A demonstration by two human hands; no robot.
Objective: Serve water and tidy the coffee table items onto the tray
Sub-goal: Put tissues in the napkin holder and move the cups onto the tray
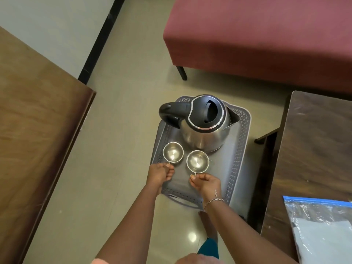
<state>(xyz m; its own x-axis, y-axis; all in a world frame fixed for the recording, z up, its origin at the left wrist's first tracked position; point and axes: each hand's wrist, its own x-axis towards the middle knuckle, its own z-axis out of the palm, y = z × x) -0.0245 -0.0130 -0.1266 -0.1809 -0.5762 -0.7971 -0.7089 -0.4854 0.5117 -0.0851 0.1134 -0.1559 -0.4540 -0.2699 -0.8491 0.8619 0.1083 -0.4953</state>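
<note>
While left cup (173, 152) and right cup (197, 161) stand on the tray (238, 149),
handles face the person: left hand (161, 173) pinches one, right hand (206, 182) the other.

The handle of the left cup (173, 151) is mostly hidden under the left grip (159, 173); that of the right cup (197, 161) under the right grip (206, 182). The right and bottom frame edges cut off the plastic bag (322, 231).

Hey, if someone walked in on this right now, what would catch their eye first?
The shiny steel kettle with its black lid stands at the far end of the grey tray. Nearer, two steel cups sit side by side on the tray. The left hand pinches the handle of the left cup, and the right hand that of the right cup. A red sofa fills the top right.
</note>
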